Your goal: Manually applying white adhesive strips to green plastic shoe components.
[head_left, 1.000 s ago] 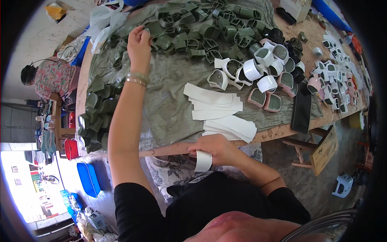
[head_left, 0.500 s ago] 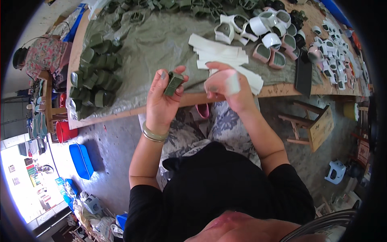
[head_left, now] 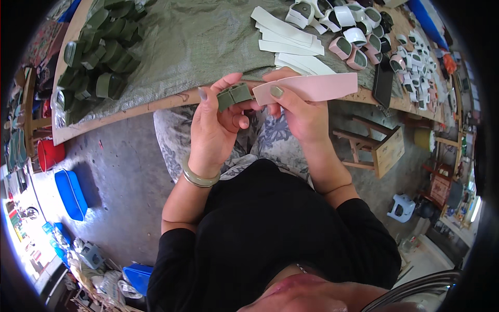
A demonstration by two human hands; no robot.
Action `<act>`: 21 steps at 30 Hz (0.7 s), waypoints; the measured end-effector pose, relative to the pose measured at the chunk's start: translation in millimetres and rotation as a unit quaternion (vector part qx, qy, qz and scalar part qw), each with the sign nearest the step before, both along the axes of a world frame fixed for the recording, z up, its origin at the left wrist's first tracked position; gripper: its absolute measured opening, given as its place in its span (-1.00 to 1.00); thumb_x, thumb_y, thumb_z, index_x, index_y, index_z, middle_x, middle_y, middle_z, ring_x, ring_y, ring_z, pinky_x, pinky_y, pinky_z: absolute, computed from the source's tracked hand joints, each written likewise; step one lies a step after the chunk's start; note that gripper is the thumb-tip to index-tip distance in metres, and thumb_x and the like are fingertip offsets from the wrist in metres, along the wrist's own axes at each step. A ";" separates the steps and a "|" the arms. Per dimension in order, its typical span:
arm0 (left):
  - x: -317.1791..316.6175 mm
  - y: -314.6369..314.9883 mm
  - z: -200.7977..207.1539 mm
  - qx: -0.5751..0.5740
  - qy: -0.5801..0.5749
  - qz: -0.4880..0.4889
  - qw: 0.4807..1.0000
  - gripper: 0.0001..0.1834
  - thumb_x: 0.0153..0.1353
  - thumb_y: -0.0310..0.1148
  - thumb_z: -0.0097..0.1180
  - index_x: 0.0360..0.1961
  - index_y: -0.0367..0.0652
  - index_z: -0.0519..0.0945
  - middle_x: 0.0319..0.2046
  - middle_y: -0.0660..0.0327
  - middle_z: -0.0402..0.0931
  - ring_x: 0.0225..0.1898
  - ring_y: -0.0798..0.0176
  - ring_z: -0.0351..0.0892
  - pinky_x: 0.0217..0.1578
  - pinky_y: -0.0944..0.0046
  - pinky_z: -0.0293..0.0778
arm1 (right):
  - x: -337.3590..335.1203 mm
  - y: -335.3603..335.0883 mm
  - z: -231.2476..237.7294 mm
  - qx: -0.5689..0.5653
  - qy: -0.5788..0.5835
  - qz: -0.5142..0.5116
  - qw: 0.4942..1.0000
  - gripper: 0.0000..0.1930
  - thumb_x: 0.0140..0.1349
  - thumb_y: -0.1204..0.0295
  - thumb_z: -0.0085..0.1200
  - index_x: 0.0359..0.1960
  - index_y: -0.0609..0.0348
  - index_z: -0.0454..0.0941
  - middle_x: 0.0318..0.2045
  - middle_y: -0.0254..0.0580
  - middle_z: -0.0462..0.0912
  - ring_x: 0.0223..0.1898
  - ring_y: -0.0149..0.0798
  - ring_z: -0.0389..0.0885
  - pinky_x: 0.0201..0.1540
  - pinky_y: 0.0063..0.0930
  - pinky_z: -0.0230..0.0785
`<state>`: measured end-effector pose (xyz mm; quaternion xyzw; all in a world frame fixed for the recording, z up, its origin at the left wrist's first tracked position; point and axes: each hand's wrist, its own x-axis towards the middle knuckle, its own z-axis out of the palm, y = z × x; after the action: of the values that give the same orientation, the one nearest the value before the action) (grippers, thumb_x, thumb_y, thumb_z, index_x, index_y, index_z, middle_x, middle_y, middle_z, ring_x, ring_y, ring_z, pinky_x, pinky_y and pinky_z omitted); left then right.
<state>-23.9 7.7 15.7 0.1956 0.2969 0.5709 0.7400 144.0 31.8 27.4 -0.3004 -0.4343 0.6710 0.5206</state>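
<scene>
Just off the table's front edge, my left hand (head_left: 210,127) is closed around a small dark green moulded plastic piece (head_left: 236,96), held between thumb and fingers. A long pale pink strip (head_left: 325,87) is pinched in my right hand (head_left: 304,118), the thumb lying on its upper face. The strip's left end comes close beside the green piece; I cannot tell whether they touch. Beyond my right hand lies a fanned stack of white strips (head_left: 286,39) on the green sheet. Similar green pieces (head_left: 106,52) sit piled at the left of the table.
White and pink band-shaped pieces (head_left: 357,36) cluster at the back right, with smaller white ones (head_left: 418,67) farther right. A dark flat slab (head_left: 383,86) lies near the edge. Below stand a wooden stool (head_left: 387,151), a blue tub (head_left: 71,195) and a red bucket (head_left: 51,154).
The pink strip, blurred in my right hand before, now stretches out to the right in plain sight. My hands have come closer together, and the green piece is tilted more sideways. The view has shifted.
</scene>
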 end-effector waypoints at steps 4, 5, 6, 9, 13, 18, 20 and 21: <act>0.5 -3.5 -10.6 0.035 0.001 -0.019 0.999 -0.34 0.38 0.20 -0.31 0.10 -0.23 0.33 -0.18 0.14 0.54 -0.20 0.32 0.56 -0.35 0.43 0.45 | -6.5 -14.5 3.8 0.024 -0.050 -0.056 0.997 -0.78 0.26 0.48 0.12 -0.14 0.41 0.56 -0.31 -0.15 0.61 -0.47 -0.48 0.54 -0.43 -0.66 0.39; 3.4 -3.3 -8.3 0.035 -0.003 -0.016 0.999 -0.34 0.38 0.20 -0.31 0.10 -0.23 0.33 -0.18 0.14 0.54 -0.20 0.32 0.56 -0.35 0.43 0.45 | -7.7 -15.9 0.8 0.046 -0.066 -0.072 0.994 -0.79 0.26 0.50 0.12 -0.15 0.43 0.55 -0.26 -0.12 0.61 -0.45 -0.47 0.54 -0.42 -0.65 0.40; 8.2 -2.3 -2.8 0.013 0.017 0.007 1.000 -0.34 0.39 0.20 -0.32 0.09 -0.23 0.34 -0.19 0.16 0.53 -0.20 0.34 0.53 -0.31 0.41 0.43 | -8.4 -15.3 -1.7 0.046 -0.069 -0.069 0.994 -0.79 0.26 0.50 0.12 -0.15 0.43 0.55 -0.26 -0.12 0.61 -0.45 -0.47 0.54 -0.42 -0.65 0.40; 12.6 -1.9 -8.6 0.007 0.042 0.029 0.999 -0.36 0.41 0.17 -0.35 0.07 -0.24 0.35 -0.21 0.19 0.51 -0.21 0.37 0.46 -0.24 0.36 0.38 | -8.5 -11.0 -6.0 0.094 -0.061 -0.077 0.991 -0.80 0.26 0.54 0.10 -0.16 0.44 0.55 -0.20 -0.11 0.57 -0.45 -0.47 0.54 -0.42 -0.64 0.40; 19.5 -4.1 -12.9 0.017 0.099 0.034 0.994 -0.34 0.39 0.22 -0.39 0.04 -0.21 0.35 -0.17 0.15 0.50 -0.14 0.26 0.44 -0.05 0.22 0.33 | -10.4 -9.0 -7.6 0.104 -0.087 -0.077 0.988 -0.81 0.25 0.58 0.07 -0.14 0.43 0.54 -0.26 -0.18 0.54 -0.45 -0.49 0.53 -0.42 -0.66 0.38; 23.9 -3.3 -14.4 0.040 0.107 0.038 0.993 -0.35 0.41 0.19 -0.40 0.08 -0.22 0.33 -0.11 0.12 0.48 -0.13 0.25 0.44 -0.07 0.21 0.35 | -8.4 -9.1 -8.1 0.087 -0.091 -0.092 0.988 -0.80 0.26 0.58 0.05 -0.11 0.43 0.53 -0.29 -0.20 0.52 -0.46 -0.49 0.53 -0.44 -0.66 0.38; 24.9 -3.3 -15.2 0.040 0.110 0.036 0.992 -0.35 0.41 0.18 -0.40 0.09 -0.23 0.32 -0.09 0.10 0.47 -0.13 0.25 0.44 -0.08 0.21 0.36 | -7.2 -7.6 -9.2 0.077 -0.068 -0.079 0.992 -0.78 0.26 0.58 0.05 -0.09 0.43 0.52 -0.30 -0.20 0.52 -0.47 -0.48 0.54 -0.46 -0.64 0.41; 25.2 -3.6 -16.8 0.046 0.096 0.039 0.994 -0.39 0.44 0.12 -0.38 0.10 -0.24 0.34 -0.13 0.15 0.46 -0.15 0.31 0.42 -0.09 0.27 0.35 | -6.2 -7.2 -10.4 0.076 -0.067 -0.080 0.992 -0.78 0.26 0.58 0.05 -0.09 0.43 0.52 -0.30 -0.20 0.52 -0.47 -0.48 0.54 -0.46 -0.64 0.41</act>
<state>1.3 4.1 -1.1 0.2717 0.3470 0.5909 0.6758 137.8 24.7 17.0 -0.3382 -0.4927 0.5706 0.5633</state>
